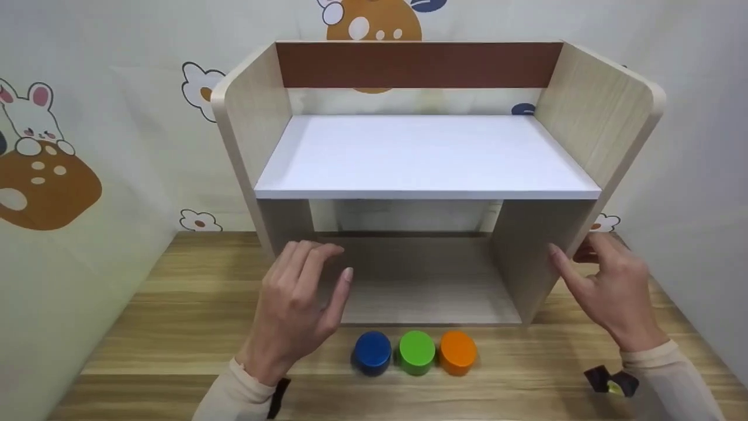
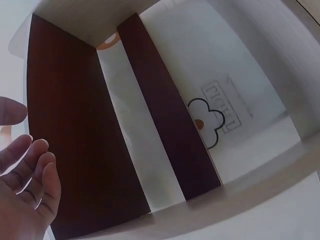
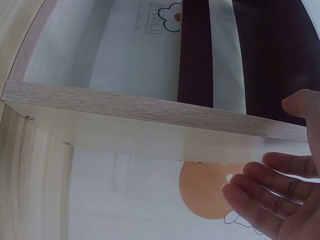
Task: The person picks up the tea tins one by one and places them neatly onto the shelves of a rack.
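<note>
A small pale-wood shelf unit with a white middle board (image 1: pixel 426 155) stands on the wooden table. My left hand (image 1: pixel 298 301) is in front of its lower left side, fingers loosely bent, holding nothing; in the left wrist view the fingers (image 2: pixel 35 172) and thumb are apart. At the right side panel (image 1: pixel 610 111), my right hand (image 1: pixel 619 286) has its thumb on the inner side and its fingers toward the outer side, partly hidden. The right wrist view shows these fingers (image 3: pixel 270 195) spread from the thumb, with the panel's edge between them.
Blue (image 1: pixel 373 352), green (image 1: pixel 416 352) and orange (image 1: pixel 458 352) short cylinders stand in a row before the unit's front edge. A brown back strip (image 1: pixel 418 65) spans the unit's top. Behind is a patterned wall cloth (image 1: pixel 140 146). Small black pieces (image 1: pixel 610 381) show by the right wrist.
</note>
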Available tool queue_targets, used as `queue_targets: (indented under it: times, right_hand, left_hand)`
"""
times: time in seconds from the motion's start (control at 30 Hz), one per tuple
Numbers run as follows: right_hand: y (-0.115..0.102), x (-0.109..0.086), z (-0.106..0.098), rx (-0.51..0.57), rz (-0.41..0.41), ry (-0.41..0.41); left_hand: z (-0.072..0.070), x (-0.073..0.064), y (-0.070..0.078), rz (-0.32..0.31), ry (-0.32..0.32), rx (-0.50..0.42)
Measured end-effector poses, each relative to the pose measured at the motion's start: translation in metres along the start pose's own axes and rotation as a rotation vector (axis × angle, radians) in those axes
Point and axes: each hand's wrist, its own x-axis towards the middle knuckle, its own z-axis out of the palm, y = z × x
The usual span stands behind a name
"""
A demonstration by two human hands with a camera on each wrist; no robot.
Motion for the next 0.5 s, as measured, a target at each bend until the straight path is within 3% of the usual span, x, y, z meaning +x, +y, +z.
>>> queue_targets:
  times: [0.23,0.5]
  right_hand:
    - [0.0,-0.001,0.001,-0.017,0.001,-0.02]
    - [-0.001,-0.001,0.003,-0.012,-0.005,-0.022]
  left_hand:
    - [0.01,0.003,0.004,0.03,0.009,-0.02]
    - [0.017,-0.003,0.003,-0.031,-0.105,-0.051]
